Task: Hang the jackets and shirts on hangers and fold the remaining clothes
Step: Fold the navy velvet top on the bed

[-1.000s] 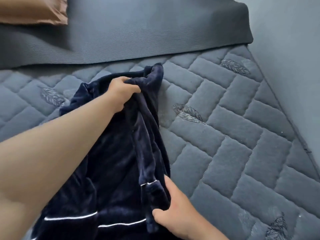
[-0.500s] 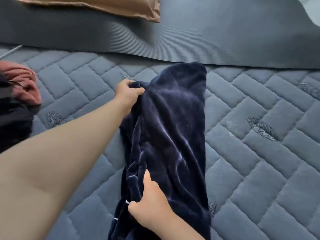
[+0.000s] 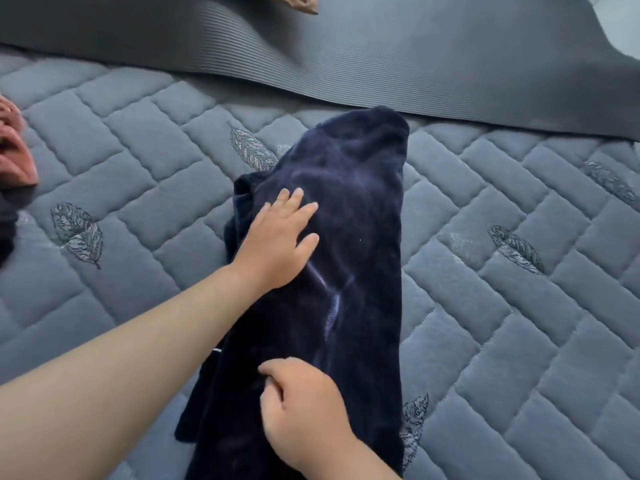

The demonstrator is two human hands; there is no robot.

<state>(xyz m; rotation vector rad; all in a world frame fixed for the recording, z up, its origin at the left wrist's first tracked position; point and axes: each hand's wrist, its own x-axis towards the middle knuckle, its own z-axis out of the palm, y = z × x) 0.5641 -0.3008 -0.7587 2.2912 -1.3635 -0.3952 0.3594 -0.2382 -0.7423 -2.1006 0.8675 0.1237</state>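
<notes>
Fingers of our left hand (image 3: 277,244), which pinched the upper edge half a second ago, now lie straight and flat on the dark navy plush fleece garment (image 3: 360,209). Our right hand (image 3: 304,410) pinches a fold low down. The garment lies lengthwise on the quilted grey mattress (image 3: 502,306), its top end reaching the edge of the dark ribbed mat (image 3: 381,46). Bare quilting spreads to its right; a pink cloth (image 3: 14,157) sits far left.

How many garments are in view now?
3: navy garment spread at centre, pink garment at the left edge, dark garment just below it, mostly cut off; others may be hidden.
</notes>
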